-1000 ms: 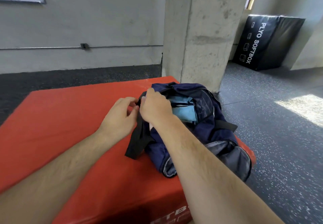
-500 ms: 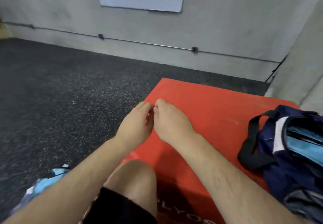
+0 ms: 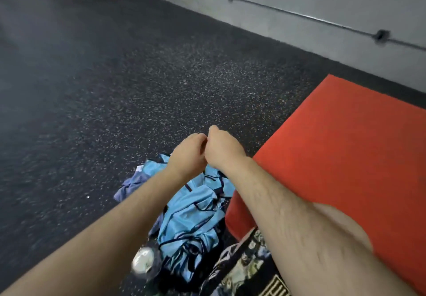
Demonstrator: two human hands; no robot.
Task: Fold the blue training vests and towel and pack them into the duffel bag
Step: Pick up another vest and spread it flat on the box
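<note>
Blue vests [image 3: 191, 215] lie heaped on the floor at 6 o'clock from the hands, long axis 12-to-6 along the red box [image 3: 345, 157], left hand [image 3: 187, 157] a shade nearer than right hand [image 3: 224, 151]. Fingers are loosely curled, knuckles touching, nothing showing in them. Half a second ago they hung over the box, bag at 3 o'clock; now the bag's out of view.

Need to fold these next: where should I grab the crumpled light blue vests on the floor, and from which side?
Pinch the broad top fold of the light blue vests, likely from above on the open floor side. The red box crowds their other edge. Their dark trim looks tangled, so pulling a loop might drag the whole heap.
</note>
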